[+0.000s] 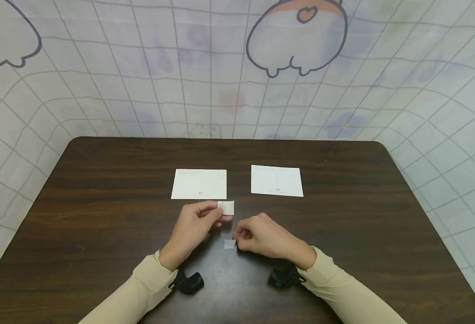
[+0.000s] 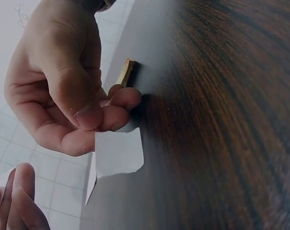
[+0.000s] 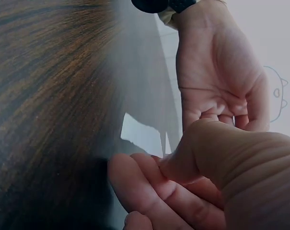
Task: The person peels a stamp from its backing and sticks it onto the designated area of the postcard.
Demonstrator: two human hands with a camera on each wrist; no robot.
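We are working with both hands close together above the desk [image 1: 99, 225]. With our left hand [image 1: 192, 227] we are clamping a cream slip [image 1: 227, 207] between thumb and fingers, and it is sitting just on our side of the left card [image 1: 198, 184]. With our right hand [image 1: 267, 238] we are bringing thumb and fingertip together on the edge of a small white scrap [image 1: 229, 244], which is sticking out to the left of our fingertips; whether it is also touching the desk, we are not able to tell. The right card [image 1: 277, 181] is lying flat farther off, beside the left one and apart from it.

To be handling this step well, we would, in our judgement, be pinching the scrap by its very edge and leaving its face untouched, since a thin piece like this is likely creasing or curling under a heavy thumb. We should be holding the slip level and steady in the left hand, and be guarding a gap so that the two pieces are not brushing each other.
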